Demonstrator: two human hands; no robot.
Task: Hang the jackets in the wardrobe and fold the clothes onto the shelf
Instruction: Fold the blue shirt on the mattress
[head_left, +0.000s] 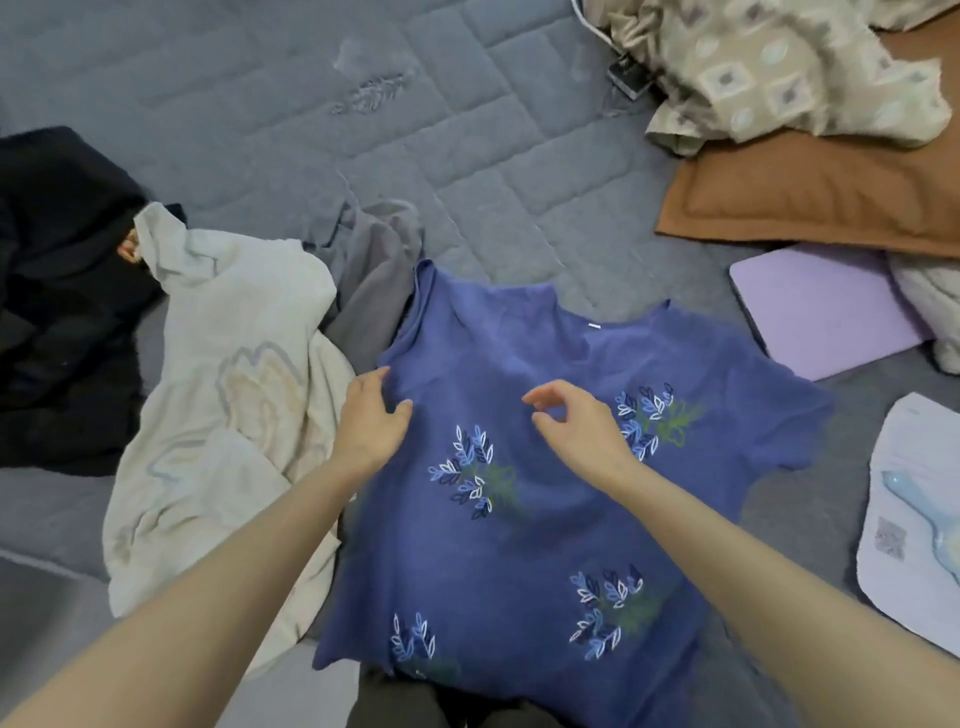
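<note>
Grey quilted bedcover (291, 104), brown pillow (810, 202), lilac laptop (826, 312), patterned blanket (779, 67).

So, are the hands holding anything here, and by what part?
Nothing is held. The left hand rests on the blue shirt near its sleeve; the right hand hovers open.

4 garments (519, 519), 2 hands (371, 421), 1 pillow (810, 208)

The blue leaf-embroidered knit top (519, 467) runs off the frame at 6 o'clock, hem unseen. At 9 o'clock, the black crumpled garment (57, 291) is cut by the edge; its type is unclear.
</note>
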